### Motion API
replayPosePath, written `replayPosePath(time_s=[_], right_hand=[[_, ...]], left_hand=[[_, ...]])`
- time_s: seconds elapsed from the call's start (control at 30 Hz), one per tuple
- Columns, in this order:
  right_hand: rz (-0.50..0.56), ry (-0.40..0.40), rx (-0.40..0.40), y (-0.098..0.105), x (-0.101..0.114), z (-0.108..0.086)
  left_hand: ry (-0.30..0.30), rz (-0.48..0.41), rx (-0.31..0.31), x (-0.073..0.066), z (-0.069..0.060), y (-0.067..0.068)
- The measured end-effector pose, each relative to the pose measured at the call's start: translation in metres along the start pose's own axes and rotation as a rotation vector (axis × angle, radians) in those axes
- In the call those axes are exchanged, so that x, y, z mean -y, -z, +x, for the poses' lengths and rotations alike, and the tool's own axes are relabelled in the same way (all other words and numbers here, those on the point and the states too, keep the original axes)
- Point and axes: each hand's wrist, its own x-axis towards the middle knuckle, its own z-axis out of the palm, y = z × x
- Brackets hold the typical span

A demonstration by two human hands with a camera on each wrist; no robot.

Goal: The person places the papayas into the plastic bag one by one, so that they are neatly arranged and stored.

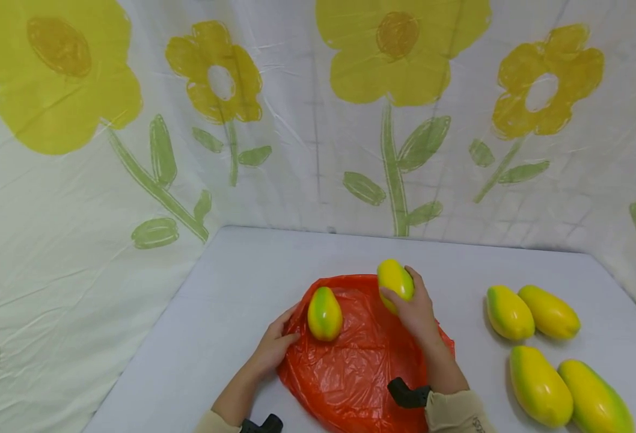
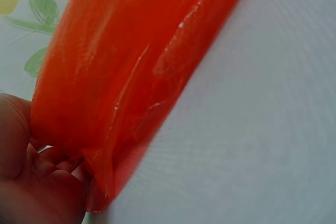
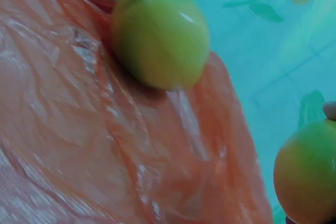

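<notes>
A red plastic bag lies spread on the table, and a yellow-green fruit rests in its upper left part. My left hand grips the bag's left edge; in the left wrist view the fingers of that hand are curled at the bag's rim. Over the bag's upper right part, my right hand holds a second yellow fruit between thumb and fingers. The right wrist view shows the held fruit at the right edge and the resting fruit on the red plastic.
Several more yellow-green fruits, among them one at the back and one nearer the front, lie on the white table to the right of the bag. Behind the table hangs a white curtain with yellow flowers.
</notes>
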Motion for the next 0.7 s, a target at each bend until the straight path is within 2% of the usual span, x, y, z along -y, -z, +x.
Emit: replayPosePath(time_s=[0.27, 0.53, 0.7], right_hand=[[0.011, 0.016, 0.037, -0.025, -0.004, -0.003], [0.057, 0.031, 0.057, -0.047, -0.005, -0.007], [0.029, 0.049, 0.045, -0.058, -0.007, -0.008]], left_hand=[[-0.004, -0.006, 0.017, -0.001, 0.001, -0.001], [-0.003, 0.002, 0.0, 0.0, 0.0, -0.001], [-0.013, 0.018, -0.014, 0.0, 0.0, -0.001]])
